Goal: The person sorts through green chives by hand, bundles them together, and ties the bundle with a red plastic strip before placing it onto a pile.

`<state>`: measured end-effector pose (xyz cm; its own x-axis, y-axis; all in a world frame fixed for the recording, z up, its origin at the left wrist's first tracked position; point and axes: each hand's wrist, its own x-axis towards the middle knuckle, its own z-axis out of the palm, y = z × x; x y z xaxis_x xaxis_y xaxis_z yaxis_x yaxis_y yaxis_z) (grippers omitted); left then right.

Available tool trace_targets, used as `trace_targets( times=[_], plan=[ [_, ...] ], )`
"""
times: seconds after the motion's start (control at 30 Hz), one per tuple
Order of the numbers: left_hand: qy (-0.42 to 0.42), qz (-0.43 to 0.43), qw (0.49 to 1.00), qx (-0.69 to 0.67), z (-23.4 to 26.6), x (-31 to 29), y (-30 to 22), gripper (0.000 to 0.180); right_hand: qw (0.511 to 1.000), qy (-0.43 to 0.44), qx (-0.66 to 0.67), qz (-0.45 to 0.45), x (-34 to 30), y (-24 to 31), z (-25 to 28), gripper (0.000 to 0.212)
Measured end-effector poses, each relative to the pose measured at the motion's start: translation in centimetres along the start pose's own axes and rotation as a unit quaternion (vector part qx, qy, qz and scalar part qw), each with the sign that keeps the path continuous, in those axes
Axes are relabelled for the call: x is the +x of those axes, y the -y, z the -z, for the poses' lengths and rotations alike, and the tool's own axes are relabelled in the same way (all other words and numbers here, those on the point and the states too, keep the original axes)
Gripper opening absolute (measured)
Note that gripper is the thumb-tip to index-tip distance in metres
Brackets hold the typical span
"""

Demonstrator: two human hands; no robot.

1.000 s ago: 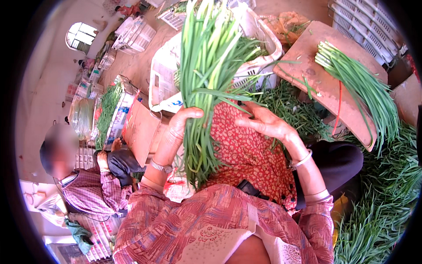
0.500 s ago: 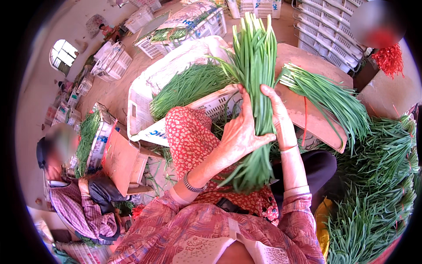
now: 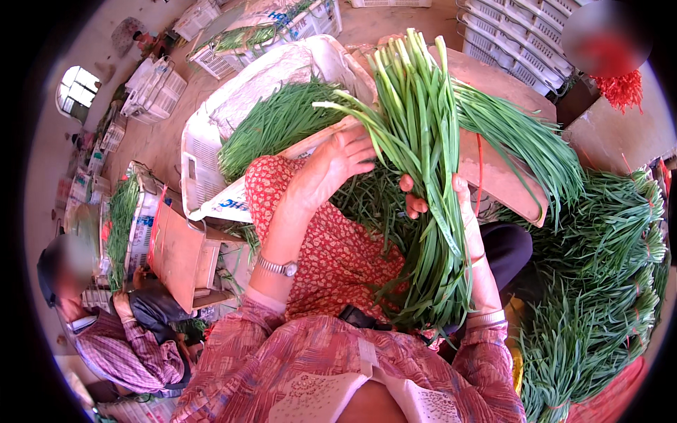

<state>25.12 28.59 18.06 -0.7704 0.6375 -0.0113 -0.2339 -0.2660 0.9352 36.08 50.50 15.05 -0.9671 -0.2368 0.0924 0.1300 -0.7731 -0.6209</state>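
Note:
My right hand (image 3: 468,213) is closed around the middle of a thick bunch of garlic chives (image 3: 431,141). Its thumb shows on one side and its fingertips on the other. The pale stem ends point up and away from me, while the green leaf tips hang over my lap. A few stalks stick out from the bunch toward the left. Beside those stalks my left hand (image 3: 337,161) has its fingers stretched out and holds nothing; whether its fingertips touch the bunch I cannot tell. A second pile of garlic chives (image 3: 518,130) lies on the wooden board (image 3: 504,169) at the right.
A white plastic crate (image 3: 201,169) with cut chives stands ahead on the left. Tied bundles of chives (image 3: 592,282) are heaped at my right. Red ties (image 3: 617,92) hang at the far right. Stacked crates (image 3: 515,49) stand behind. A co-worker (image 3: 127,338) sits at the left.
My left hand has let go of the bunch and moved left, its fingers opening. The bunch, now in my right hand alone, has loosened, with stalks splaying left. The whole view has shifted slightly.

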Motion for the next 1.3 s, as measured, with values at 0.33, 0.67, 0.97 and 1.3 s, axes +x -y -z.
trace_targets(
  times=[0.33,0.67,0.97,1.3],
  plan=[
    [0.037,-0.112,0.977,-0.175,-0.6,2.3,4.7,0.110,0.961,-0.010,0.133,-0.243,-3.7,-4.8,3.0,0.079],
    [0.067,-0.024,0.963,-0.259,1.5,2.0,4.5,0.092,0.877,-0.172,-0.449,0.000,-0.3,4.1,0.0,0.083],
    [-0.034,-0.008,0.976,-0.217,2.2,1.0,3.0,0.053,0.697,-0.081,-0.713,-0.014,6.0,1.0,-6.6,0.078],
    [0.189,-0.087,0.925,-0.318,1.8,2.5,4.0,0.081,0.854,-0.120,-0.463,-0.205,4.5,0.9,-3.6,0.072]
  ],
)
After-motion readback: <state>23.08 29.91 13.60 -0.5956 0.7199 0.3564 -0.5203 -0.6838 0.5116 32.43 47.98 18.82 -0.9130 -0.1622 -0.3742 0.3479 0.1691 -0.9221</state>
